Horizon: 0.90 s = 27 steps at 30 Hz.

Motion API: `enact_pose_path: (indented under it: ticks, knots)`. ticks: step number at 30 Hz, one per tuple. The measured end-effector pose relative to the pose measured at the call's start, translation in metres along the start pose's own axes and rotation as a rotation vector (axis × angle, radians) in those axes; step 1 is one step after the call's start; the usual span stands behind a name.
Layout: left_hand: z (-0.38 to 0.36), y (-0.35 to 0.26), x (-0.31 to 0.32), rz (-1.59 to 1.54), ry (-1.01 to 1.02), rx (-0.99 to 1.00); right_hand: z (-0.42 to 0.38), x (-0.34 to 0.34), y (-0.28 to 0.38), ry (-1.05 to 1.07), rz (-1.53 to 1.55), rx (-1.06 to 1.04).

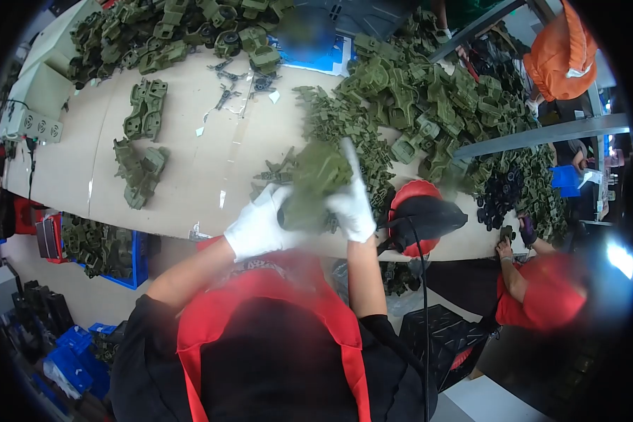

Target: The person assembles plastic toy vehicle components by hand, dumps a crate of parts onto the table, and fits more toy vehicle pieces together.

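Note:
Between my white-gloved hands is an olive-green moulded plastic part (pixel 319 169), blurred, that looks like a toy vehicle body. My left hand (pixel 261 224) grips its lower left side, fingers wrapped around it. My right hand (pixel 354 211) is closed on its right edge, with one finger pointing up along the side. Just beyond the part lies a pile of small green plastic pieces (pixel 344 119). A few small pieces (pixel 278 169) sit on the table to its left.
Green vehicle bodies (pixel 145 109) stand on the table (pixel 183 169) at left. Larger green parts (pixel 415 91) are heaped at back right, black wheels (pixel 501 197) farther right. A red and black round object (pixel 422 218) with a cable sits by my right hand. A co-worker (pixel 541 292) works at right.

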<state>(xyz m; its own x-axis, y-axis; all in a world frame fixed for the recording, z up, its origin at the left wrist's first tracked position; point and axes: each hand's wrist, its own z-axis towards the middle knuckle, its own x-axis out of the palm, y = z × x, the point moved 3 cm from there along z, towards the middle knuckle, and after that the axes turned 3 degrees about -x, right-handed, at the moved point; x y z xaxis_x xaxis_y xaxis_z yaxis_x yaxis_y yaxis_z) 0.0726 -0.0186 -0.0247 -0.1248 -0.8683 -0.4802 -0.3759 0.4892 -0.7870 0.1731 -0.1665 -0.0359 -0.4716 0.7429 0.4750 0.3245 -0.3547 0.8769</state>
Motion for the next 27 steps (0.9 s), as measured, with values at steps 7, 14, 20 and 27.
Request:
enact_pose_path:
  ticks: [7, 14, 20, 27]
  knots:
    - [-0.006, 0.013, 0.0, 0.186, 0.117, 0.032, 0.019, -0.009, 0.023, 0.302, -0.497, 0.195]
    - [-0.006, 0.027, -0.017, 0.315, 0.204, 0.083, 0.009, 0.004, 0.0, 0.168, -0.42, 0.141]
    - [0.007, -0.017, -0.039, -0.074, -0.096, 0.179, 0.026, 0.035, 0.043, 0.353, -0.851, -0.184]
    - [0.004, -0.034, -0.048, -0.164, -0.184, 0.32, 0.026, 0.024, 0.041, 0.449, -0.725, -0.285]
